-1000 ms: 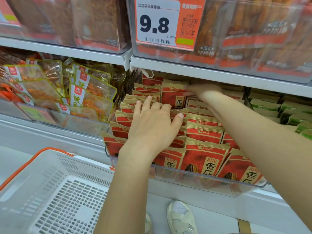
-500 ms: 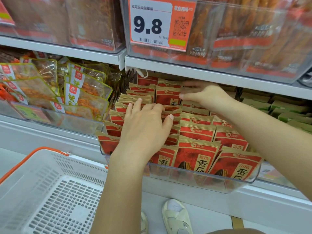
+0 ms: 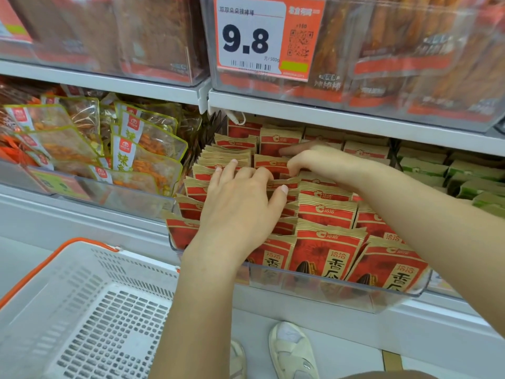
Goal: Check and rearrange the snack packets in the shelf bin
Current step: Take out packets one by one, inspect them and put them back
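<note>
Two hands are working in a clear shelf bin (image 3: 300, 288) filled with rows of red-and-tan snack packets (image 3: 326, 212) standing upright. The left hand (image 3: 240, 203) is lying flat over the left rows, fingers straight and spread, pressing on the packet tops. The right hand (image 3: 319, 162) is reaching across farther back, its fingers curling down and pinching one packet (image 3: 272, 164) in the middle row. A white basket (image 3: 90, 310) with an orange rim is sitting below left, and a 9.8 price tag (image 3: 269, 36) is hanging above.
</note>
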Action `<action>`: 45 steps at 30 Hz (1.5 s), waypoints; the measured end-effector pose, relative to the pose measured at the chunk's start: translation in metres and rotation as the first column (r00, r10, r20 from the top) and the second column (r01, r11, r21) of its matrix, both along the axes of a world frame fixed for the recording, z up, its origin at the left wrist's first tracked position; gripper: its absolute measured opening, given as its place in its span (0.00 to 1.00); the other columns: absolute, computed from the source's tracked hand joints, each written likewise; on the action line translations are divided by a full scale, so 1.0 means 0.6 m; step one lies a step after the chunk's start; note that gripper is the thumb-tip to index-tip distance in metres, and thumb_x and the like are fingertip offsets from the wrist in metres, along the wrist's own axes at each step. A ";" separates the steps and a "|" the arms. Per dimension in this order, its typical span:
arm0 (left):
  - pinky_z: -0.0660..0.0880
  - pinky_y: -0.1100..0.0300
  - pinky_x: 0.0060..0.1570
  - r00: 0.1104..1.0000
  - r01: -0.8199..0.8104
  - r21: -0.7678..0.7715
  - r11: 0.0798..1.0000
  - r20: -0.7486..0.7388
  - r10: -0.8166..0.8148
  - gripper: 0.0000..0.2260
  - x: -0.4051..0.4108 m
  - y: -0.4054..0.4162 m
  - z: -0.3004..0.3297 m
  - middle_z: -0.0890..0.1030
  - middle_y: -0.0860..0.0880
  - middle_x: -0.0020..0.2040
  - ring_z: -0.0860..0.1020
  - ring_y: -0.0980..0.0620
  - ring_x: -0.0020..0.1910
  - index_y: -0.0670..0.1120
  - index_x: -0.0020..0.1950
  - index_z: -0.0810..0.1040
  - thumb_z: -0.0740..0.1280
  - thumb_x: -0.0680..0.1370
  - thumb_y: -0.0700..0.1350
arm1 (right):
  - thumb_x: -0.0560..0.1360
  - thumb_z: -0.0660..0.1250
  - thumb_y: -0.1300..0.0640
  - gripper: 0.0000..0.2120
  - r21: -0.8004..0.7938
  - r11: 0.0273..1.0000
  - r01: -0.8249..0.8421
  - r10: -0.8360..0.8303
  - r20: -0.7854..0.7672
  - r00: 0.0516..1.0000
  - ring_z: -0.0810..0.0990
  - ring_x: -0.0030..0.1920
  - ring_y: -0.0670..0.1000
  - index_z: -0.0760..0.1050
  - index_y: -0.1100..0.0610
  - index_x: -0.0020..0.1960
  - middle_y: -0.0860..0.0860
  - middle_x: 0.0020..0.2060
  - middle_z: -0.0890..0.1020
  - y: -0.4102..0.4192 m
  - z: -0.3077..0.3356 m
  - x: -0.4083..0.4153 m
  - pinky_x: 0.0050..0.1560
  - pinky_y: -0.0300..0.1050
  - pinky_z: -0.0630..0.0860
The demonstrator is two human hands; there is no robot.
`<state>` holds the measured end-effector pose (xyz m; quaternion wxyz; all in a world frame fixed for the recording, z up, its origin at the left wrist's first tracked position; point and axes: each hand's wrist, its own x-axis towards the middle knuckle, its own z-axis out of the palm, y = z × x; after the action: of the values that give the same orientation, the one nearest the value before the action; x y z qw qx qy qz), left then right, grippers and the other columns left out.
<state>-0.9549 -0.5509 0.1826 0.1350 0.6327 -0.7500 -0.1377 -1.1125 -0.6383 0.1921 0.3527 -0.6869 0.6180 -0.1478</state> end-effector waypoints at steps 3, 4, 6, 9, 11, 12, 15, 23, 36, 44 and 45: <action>0.43 0.50 0.77 1.000 -0.003 -0.005 1.000 -0.002 0.003 0.21 0.000 0.001 0.001 0.66 0.51 0.76 0.50 0.48 0.80 0.54 0.74 0.67 0.51 0.83 0.59 | 0.74 0.66 0.58 0.24 -0.050 0.998 -0.047 0.042 -0.103 0.994 0.69 0.68 0.51 0.71 0.50 0.70 0.51 0.71 0.70 -0.006 -0.003 0.004 0.59 0.39 0.66; 0.43 0.50 0.77 1.000 -0.003 -0.009 1.000 -0.003 0.002 0.21 0.001 0.002 0.001 0.67 0.51 0.76 0.50 0.48 0.80 0.53 0.74 0.67 0.51 0.83 0.59 | 0.76 0.66 0.57 0.22 -0.080 0.995 -0.061 0.047 -0.159 0.986 0.70 0.68 0.51 0.71 0.52 0.70 0.51 0.70 0.71 -0.007 -0.004 0.005 0.58 0.38 0.66; 0.43 0.50 0.77 1.000 -0.001 -0.015 1.000 -0.006 0.001 0.21 0.001 0.002 0.000 0.67 0.51 0.76 0.50 0.48 0.80 0.53 0.74 0.67 0.51 0.83 0.59 | 0.77 0.67 0.54 0.19 -0.148 0.987 -0.068 0.030 -0.248 0.968 0.73 0.65 0.52 0.74 0.56 0.67 0.52 0.68 0.74 -0.008 -0.008 0.003 0.58 0.38 0.66; 0.43 0.50 0.77 1.000 0.000 -0.016 1.000 -0.009 0.000 0.22 0.001 0.000 -0.001 0.66 0.50 0.76 0.50 0.47 0.80 0.53 0.74 0.67 0.51 0.83 0.59 | 0.77 0.67 0.51 0.16 -0.226 0.969 -0.094 0.029 -0.276 0.961 0.77 0.56 0.51 0.79 0.57 0.61 0.53 0.61 0.79 0.000 -0.008 -0.001 0.51 0.38 0.67; 0.43 0.50 0.77 1.000 0.005 -0.016 1.000 -0.007 -0.005 0.22 0.002 0.001 0.000 0.66 0.51 0.77 0.49 0.47 0.80 0.53 0.75 0.66 0.51 0.84 0.59 | 0.77 0.67 0.51 0.14 -0.305 0.947 -0.103 0.015 -0.279 0.960 0.76 0.50 0.48 0.80 0.56 0.59 0.53 0.58 0.81 0.013 0.001 0.001 0.50 0.38 0.67; 0.43 0.50 0.77 1.000 0.009 -0.019 1.000 -0.007 -0.009 0.22 0.002 0.001 0.000 0.66 0.51 0.77 0.49 0.47 0.80 0.52 0.75 0.66 0.51 0.84 0.59 | 0.78 0.66 0.52 0.13 -0.343 0.934 -0.100 0.001 -0.278 0.961 0.76 0.50 0.47 0.81 0.55 0.59 0.52 0.58 0.82 0.021 0.007 0.003 0.51 0.39 0.68; 0.46 0.50 0.77 0.997 0.008 -0.100 0.995 -0.078 -0.016 0.20 0.003 -0.001 -0.002 0.70 0.51 0.74 0.54 0.48 0.79 0.52 0.73 0.70 0.55 0.84 0.57 | 0.78 0.66 0.51 0.11 -0.436 0.893 -0.108 -0.024 -0.285 0.958 0.79 0.57 0.49 0.82 0.52 0.58 0.49 0.57 0.83 0.050 0.024 0.011 0.60 0.46 0.73; 0.73 0.58 0.51 0.748 -0.291 -0.430 0.855 -0.659 -0.077 0.03 0.031 0.004 0.017 0.80 0.54 0.46 0.77 0.55 0.49 0.50 0.48 0.79 0.67 0.79 0.48 | 0.78 0.64 0.52 0.09 -0.709 0.696 -0.112 -0.028 -0.183 0.983 0.81 0.43 0.50 0.82 0.47 0.54 0.47 0.40 0.85 0.127 0.076 0.016 0.47 0.51 0.76; 0.81 0.57 0.49 0.330 0.060 -0.055 0.997 -0.941 -0.072 0.15 0.044 0.043 0.049 0.87 0.49 0.46 0.85 0.51 0.47 0.48 0.53 0.82 0.74 0.69 0.50 | 0.78 0.65 0.56 0.07 -0.403 0.839 0.366 0.102 0.776 0.622 0.83 0.39 0.41 0.75 0.55 0.55 0.43 0.38 0.85 0.159 0.142 0.043 0.37 0.34 0.76; 0.81 0.59 0.45 0.188 0.079 0.107 0.991 -0.978 0.090 0.16 0.036 0.061 0.030 0.87 0.45 0.47 0.86 0.49 0.47 0.44 0.54 0.83 0.66 0.73 0.52 | 0.78 0.63 0.51 0.11 -0.081 0.954 0.289 -0.087 0.847 0.524 0.85 0.40 0.47 0.82 0.53 0.51 0.50 0.43 0.86 0.175 0.060 0.057 0.36 0.37 0.78; 0.82 0.58 0.46 0.187 0.076 0.119 0.990 -0.977 0.103 0.17 0.036 0.065 0.028 0.87 0.45 0.47 0.86 0.48 0.47 0.44 0.53 0.83 0.66 0.73 0.53 | 0.78 0.63 0.51 0.11 -0.082 0.957 0.279 -0.079 0.849 0.522 0.85 0.40 0.47 0.82 0.53 0.51 0.50 0.42 0.86 0.179 0.057 0.056 0.35 0.36 0.77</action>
<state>-0.9335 -0.5121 0.1993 0.5385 0.4137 -0.4739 -0.5606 -1.0790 -0.5308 0.2266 0.5137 -0.4974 0.4222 -0.5572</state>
